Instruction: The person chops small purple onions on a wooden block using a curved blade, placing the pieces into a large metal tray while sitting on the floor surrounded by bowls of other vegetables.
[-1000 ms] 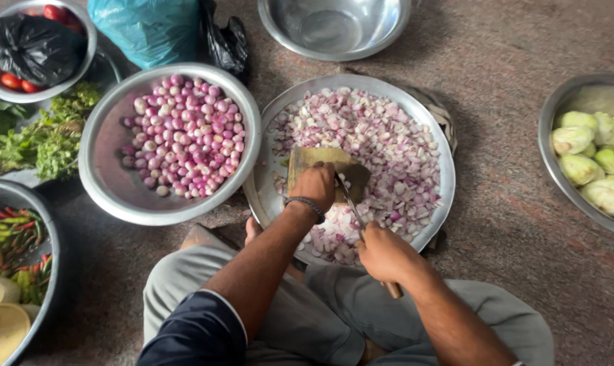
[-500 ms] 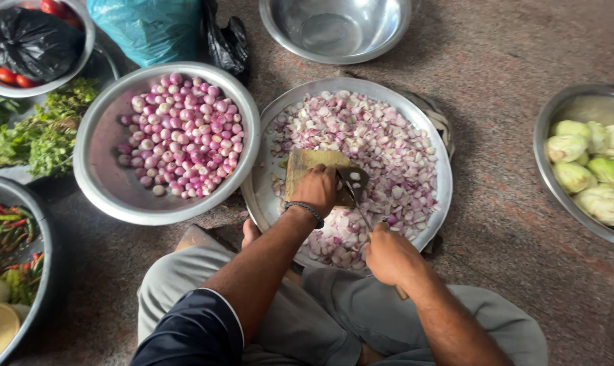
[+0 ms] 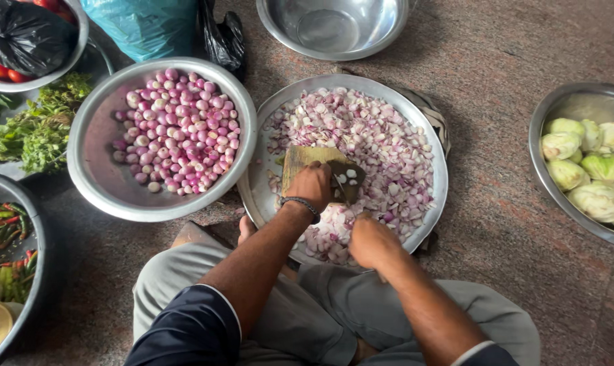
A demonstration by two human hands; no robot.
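Shallots, chopped into pale purple pieces [image 3: 381,142], fill a wide steel tray [image 3: 429,129] on the stone floor [image 3: 497,271], and a small wooden board [image 3: 299,161] sits in the middle of that tray. The left hand [image 3: 312,186] presses down on the board with fingers curled, apparently pinning whatever is being cut, though the piece itself is hidden under the hand. The right hand [image 3: 371,242] is clenched around the handle of a knife, whose dark blade [image 3: 347,181] lies just beside the left fingers with bits of shallot stuck to it. To do this cut well, the left fingertips should stay tucked back from the edge, the blade should come straight down onto the board, and the board should not slide on the heap of pieces beneath it. Left of the tray, a steel bowl [image 3: 93,183] holds whole peeled shallots [image 3: 178,129], within easy reach. An empty steel bowl [image 3: 334,27] stands beyond the tray, a bowl of pale green cabbage pieces [image 3: 591,163] lies to the right, and herbs [image 3: 35,129] and chillies [image 3: 5,237] lie at the far left.
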